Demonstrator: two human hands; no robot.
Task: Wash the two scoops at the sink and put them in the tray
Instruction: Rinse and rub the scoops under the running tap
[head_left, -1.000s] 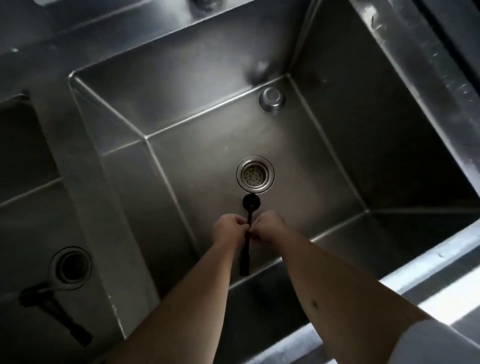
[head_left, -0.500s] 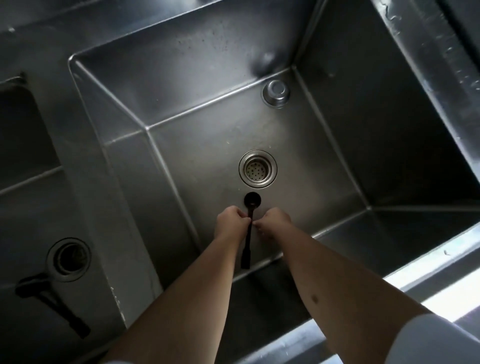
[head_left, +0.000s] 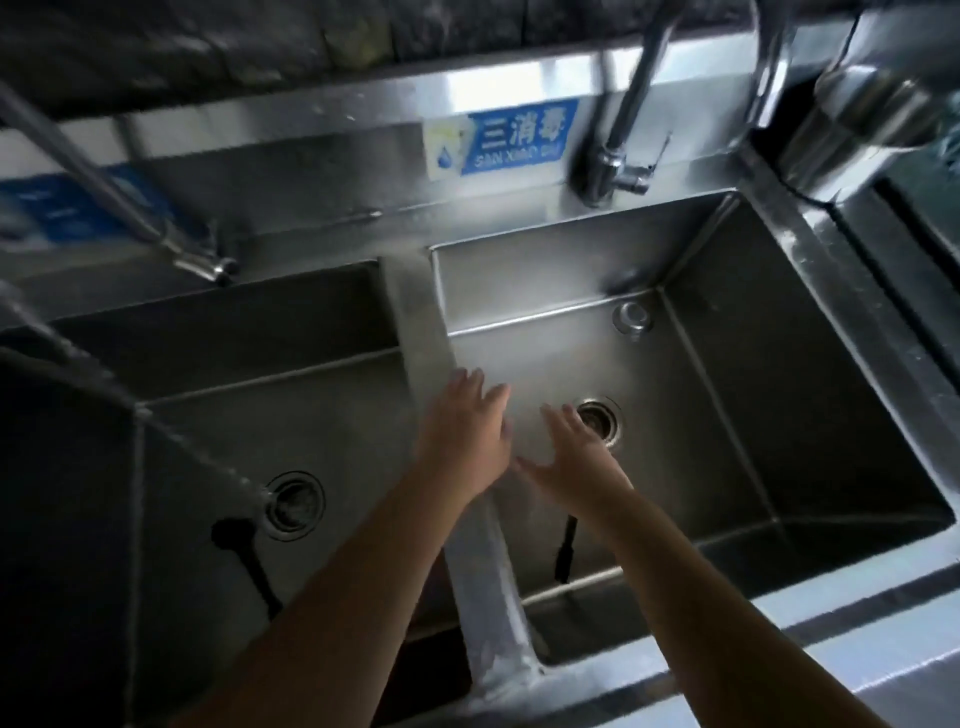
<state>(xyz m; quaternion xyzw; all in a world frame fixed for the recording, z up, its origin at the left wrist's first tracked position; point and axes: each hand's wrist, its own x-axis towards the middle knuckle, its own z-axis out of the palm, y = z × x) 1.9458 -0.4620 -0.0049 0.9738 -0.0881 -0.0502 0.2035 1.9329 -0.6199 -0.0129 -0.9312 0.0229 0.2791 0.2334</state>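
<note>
Two black scoops in view. First scoop (head_left: 566, 545): slim dark handle lying on the floor of the right basin (head_left: 779, 415), just below the right wrist; bowl end hidden under the right hand. Second scoop (head_left: 244, 551): round bowl beside the left drain (head_left: 293, 503), handle running toward the near wall of the left basin (head_left: 234, 332), partly covered by the left forearm.

Left hand (head_left: 462, 431) spread flat, fingers extended, over the divider (head_left: 421, 317) between basins, holding nothing. Right hand (head_left: 576, 457) spread likewise, fingers apart, over the right drain (head_left: 597, 418), holding nothing.

Basins stainless steel, dull and dim inside. Overflow fitting (head_left: 631, 316) in the far corner of the right basin. Tap (head_left: 618, 156) mounted on the rear ledge behind the right basin; second tap (head_left: 156, 228) behind the left. Blue label (head_left: 501, 137) with white characters fixed to the steel splashback. Steel worktop (head_left: 857, 649) edge along the near side, bright with reflected light. Frame somewhat blurred.
</note>
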